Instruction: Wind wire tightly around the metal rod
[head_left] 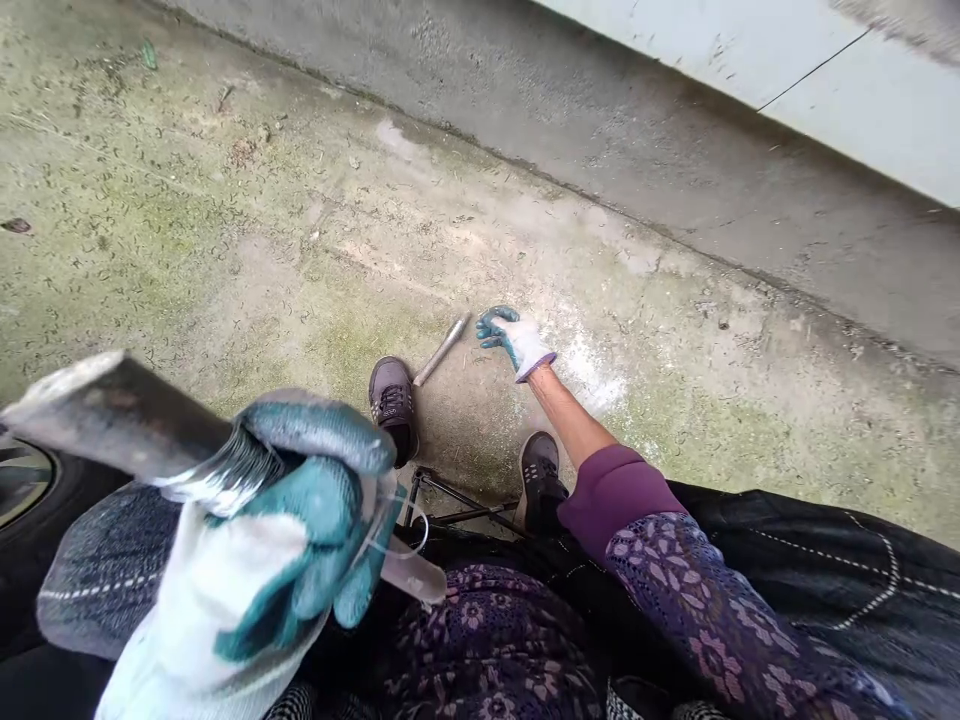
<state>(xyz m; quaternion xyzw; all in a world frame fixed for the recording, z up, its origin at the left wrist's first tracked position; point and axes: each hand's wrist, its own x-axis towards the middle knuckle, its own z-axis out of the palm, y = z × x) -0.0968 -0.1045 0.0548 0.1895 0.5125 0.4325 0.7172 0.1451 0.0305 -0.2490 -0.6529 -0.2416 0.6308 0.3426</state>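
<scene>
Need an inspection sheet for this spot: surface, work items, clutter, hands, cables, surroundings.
Surface: concrete ground, stained green, with a pale dusty patch by the right hand.
Job's things: metal bar in the left hand; metal rod lying on the ground.
Clutter: leaf at the left edge; thin black metal frame between the shoes.
Hands: left hand gloved, closed round the metal bar; right hand gloved, open, beside the rod's end, contact unclear.
Cables: nothing seen.
Surroundings: tyre at left; pale wall above a concrete slope.
</scene>
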